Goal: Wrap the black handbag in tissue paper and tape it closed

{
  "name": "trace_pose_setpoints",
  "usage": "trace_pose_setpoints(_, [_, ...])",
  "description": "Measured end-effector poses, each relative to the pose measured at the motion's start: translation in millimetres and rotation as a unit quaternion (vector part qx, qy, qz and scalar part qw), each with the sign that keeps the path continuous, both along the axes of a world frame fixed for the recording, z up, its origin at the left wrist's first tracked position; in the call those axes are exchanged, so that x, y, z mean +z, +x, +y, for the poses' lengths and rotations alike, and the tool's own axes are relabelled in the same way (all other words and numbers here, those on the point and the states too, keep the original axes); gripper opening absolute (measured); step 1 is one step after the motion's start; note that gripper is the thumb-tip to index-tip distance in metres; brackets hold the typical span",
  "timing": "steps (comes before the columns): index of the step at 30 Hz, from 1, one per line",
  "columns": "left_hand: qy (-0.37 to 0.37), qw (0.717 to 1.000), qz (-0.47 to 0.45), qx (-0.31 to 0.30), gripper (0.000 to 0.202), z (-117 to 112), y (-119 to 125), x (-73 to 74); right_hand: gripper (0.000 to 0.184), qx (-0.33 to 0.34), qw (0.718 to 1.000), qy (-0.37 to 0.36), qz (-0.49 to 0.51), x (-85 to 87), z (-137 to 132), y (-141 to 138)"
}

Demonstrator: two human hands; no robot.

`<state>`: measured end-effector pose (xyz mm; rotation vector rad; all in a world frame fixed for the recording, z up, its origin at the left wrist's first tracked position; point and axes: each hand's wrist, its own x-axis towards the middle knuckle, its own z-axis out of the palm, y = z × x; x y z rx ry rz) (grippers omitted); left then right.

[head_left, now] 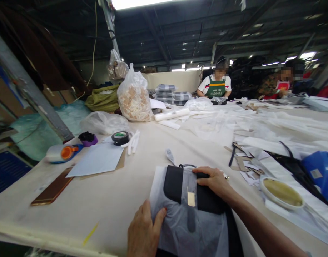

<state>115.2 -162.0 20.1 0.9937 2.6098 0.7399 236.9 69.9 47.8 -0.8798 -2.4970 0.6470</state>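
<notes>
A black handbag [210, 194] lies at the near edge of the table, its lower front covered by thin white tissue paper [177, 223]. A pale strip with a gold-coloured clasp piece [191, 198] runs down the middle of its flap. My left hand [145, 228] grips the paper at the bag's left side, thumb on top; its other fingertips are partly hidden. Across the bag's top edge lies my right hand [214, 181], fingers stretched out and apart, touching the flap beside the strip. Just behind the bag is a small white tag [169, 156].
At left are a tape dispenser [62, 153], white sheets [98, 159], a black tape roll [120, 138] and a brown wallet-like object [53, 187]. Scraps, a round yellowish dish [282, 192] and a blue container [321, 175] sit right. Two co-workers are across the table.
</notes>
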Motion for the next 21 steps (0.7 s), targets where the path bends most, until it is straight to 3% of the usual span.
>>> trace_pose_setpoints(5, [0.007, 1.000, 0.007, 0.007, 0.036, -0.8, 1.5, 0.2, 0.022, 0.040, 0.997, -0.055, 0.027, -1.0, -3.5, 3.7])
trace_pose_setpoints(13, [0.002, 0.998, 0.056, 0.011, 0.042, -4.4, -0.3, -7.7, 0.026, 0.092, 0.990, -0.090, 0.059, -6.0, 6.3, 1.6])
trace_pose_setpoints(21, [-0.021, 0.998, 0.065, 0.011, 0.048, -4.7, -3.7, -8.8, 0.018, 0.098, 0.990, -0.065, 0.076, -10.5, 4.0, 1.5])
